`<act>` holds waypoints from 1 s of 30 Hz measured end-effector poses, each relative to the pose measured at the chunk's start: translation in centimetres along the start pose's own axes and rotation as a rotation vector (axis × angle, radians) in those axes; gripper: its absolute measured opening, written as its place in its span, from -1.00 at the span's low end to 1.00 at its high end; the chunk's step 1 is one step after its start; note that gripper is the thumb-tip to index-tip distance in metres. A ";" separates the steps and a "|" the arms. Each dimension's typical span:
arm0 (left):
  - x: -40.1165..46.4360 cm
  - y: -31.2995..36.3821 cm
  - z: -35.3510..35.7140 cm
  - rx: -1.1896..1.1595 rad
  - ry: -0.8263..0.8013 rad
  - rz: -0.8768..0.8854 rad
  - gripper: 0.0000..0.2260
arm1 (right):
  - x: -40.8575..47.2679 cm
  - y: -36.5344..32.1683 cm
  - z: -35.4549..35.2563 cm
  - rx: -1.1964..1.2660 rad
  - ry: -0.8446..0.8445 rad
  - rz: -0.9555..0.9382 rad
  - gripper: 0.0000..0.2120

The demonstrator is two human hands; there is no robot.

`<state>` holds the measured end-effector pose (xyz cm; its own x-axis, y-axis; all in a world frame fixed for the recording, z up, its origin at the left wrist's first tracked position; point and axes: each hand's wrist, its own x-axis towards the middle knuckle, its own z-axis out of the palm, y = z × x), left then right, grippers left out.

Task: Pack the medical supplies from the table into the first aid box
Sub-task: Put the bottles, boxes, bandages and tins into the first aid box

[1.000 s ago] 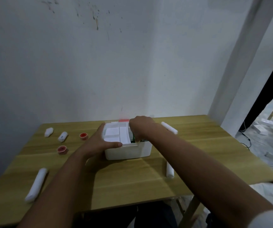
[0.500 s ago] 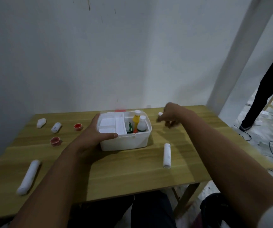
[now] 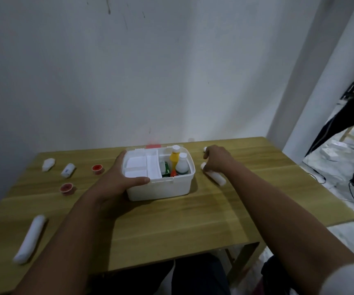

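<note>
The left hand (image 3: 116, 179) gripped the near-left corner of the first aid box (image 3: 161, 184), thumb lying along its front rim — a good brace, best kept firm so the box would not slide. The box sat mid-worktop (image 3: 171, 220), a yellow bottle (image 3: 175, 159) and a white bottle (image 3: 182, 166) already upright in its right compartment. Just right of it, the right hand (image 3: 216, 160) curled over a white roll (image 3: 215, 177); whether it had fully closed on the roll I could not tell. The sound move looked to be a mid-length grasp, a lift clear of the rim, then laying it beside the bottles — without tipping them.
</note>
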<state>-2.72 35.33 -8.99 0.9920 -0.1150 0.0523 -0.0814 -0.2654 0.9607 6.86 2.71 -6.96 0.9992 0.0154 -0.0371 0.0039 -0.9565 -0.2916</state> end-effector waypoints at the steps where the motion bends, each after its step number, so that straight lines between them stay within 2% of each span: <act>1: 0.0 0.0 0.1 -0.012 -0.007 -0.001 -0.17 | 0.4 0.0 0.3 0.007 0.080 -0.027 -0.61; 4: -0.1 0.1 0.1 -0.020 -0.026 0.007 -0.23 | 1.9 -0.1 1.2 -0.025 0.203 -0.049 -0.64; 7: 0.0 0.2 0.2 -0.039 -0.034 0.007 -0.17 | 3.1 -0.3 1.1 -0.183 0.098 0.092 -0.53; 9: 0.1 0.1 0.0 -0.031 -0.040 0.013 -0.10 | 3.6 -0.2 0.6 -0.138 0.003 0.156 -0.68; 12: 0.2 -0.2 -0.1 -0.038 -0.043 0.000 -0.05 | 3.8 0.1 0.2 -0.099 0.037 0.152 -0.86; 16: 0.2 -0.2 -0.3 0.007 -0.032 -0.007 -0.12 | 3.1 0.2 -0.3 -0.112 0.112 0.202 -0.78; 20: 0.0 -0.1 -0.2 -0.009 -0.029 -0.011 -0.13 | 1.9 0.4 -2.4 0.112 0.145 0.141 -0.69; 23: -0.1 0.2 -0.2 -0.018 -0.050 0.002 -0.18 | 0.9 -1.1 -5.5 0.338 0.198 0.061 -0.53; 26: -0.1 0.2 -0.3 0.020 -0.050 0.011 -0.21 | -0.8 -3.2 -8.0 0.602 0.217 -0.036 -0.64; 30: 0.0 0.3 -0.4 0.060 -0.042 0.023 -0.13 | -3.3 -5.2 -8.3 0.673 0.064 -0.075 -0.66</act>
<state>-2.70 35.62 -8.60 0.9849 -0.1617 0.0612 -0.1109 -0.3194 0.9411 3.88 5.21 2.58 0.9976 0.0377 0.0573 0.0686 -0.5639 -0.8230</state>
